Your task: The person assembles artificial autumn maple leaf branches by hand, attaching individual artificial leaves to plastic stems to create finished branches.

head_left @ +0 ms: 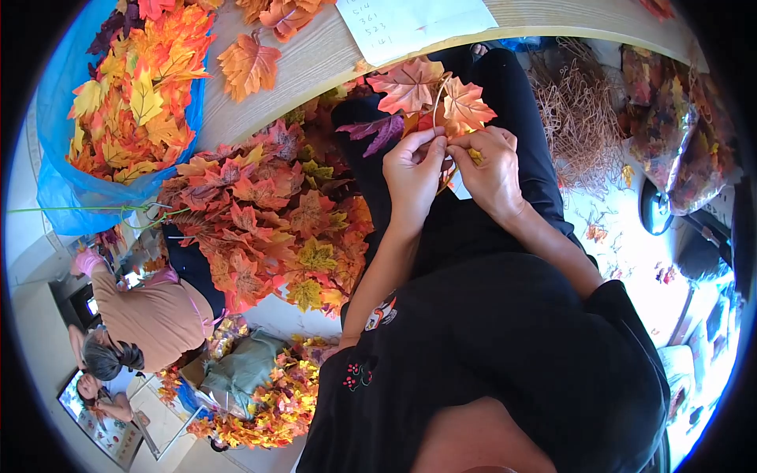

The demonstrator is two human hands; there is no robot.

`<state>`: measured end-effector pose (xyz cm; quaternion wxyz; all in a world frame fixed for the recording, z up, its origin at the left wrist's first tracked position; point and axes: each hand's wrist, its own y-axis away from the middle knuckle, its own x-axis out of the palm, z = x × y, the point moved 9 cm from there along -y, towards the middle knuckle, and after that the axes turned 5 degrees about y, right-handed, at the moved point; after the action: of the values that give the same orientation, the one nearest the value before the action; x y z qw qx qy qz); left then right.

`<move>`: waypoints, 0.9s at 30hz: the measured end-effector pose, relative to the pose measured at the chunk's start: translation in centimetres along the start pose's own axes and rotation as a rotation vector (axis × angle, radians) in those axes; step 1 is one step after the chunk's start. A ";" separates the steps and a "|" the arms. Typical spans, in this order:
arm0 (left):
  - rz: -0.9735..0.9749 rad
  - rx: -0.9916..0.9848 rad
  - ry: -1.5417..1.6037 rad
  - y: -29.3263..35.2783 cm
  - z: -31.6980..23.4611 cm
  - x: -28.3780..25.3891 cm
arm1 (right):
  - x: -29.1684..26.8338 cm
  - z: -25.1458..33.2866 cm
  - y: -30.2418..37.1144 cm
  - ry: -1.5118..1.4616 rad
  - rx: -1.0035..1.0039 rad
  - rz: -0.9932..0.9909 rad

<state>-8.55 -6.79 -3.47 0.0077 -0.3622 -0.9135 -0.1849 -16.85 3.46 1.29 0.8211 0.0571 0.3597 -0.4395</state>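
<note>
Over my lap, my left hand (413, 172) and my right hand (492, 169) meet, thumbs and fingertips pinched close together. Between them is a small artificial maple leaf garland (467, 104) with a thin pale stem. Its orange and pinkish leaves fan out above my fingers, and a purple leaf (382, 132) sticks out to the left of them. A loop of the stem hangs below the fingertips. The exact spot where the fingers join on it is too small to make out.
Left of my lap lies a big heap of leaf garlands (260, 205). A blue bag (87, 197) of orange leaves stands at the table (315, 63), which carries a paper sheet (418, 27). Brown stems (576, 110) are piled right. A person (158, 315) is at left.
</note>
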 end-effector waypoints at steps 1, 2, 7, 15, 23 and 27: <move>0.001 -0.001 -0.001 0.0 0.2 0.0 | -0.1 0.1 -0.2 0.000 0.002 0.000; 0.001 -0.053 0.062 0.0 0.9 -0.1 | -0.4 0.4 -0.5 0.020 -0.018 0.003; -0.020 -0.051 0.214 0.2 0.2 -0.5 | -0.5 1.2 -1.4 0.047 -0.122 0.122; 0.023 -0.040 0.157 0.0 0.4 -0.7 | -0.2 0.9 -1.2 -0.027 -0.110 0.149; 0.068 0.065 -0.194 -0.3 -0.1 -0.6 | 0.7 0.1 -0.9 -0.022 -0.066 0.223; 0.051 0.069 -0.259 -0.3 0.1 -0.3 | 0.9 0.3 -0.7 0.022 -0.092 0.229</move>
<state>-8.53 -7.13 -3.71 -0.0930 -0.4055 -0.9033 -0.1048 -16.87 2.32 1.11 0.8635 0.0649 0.3799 -0.3254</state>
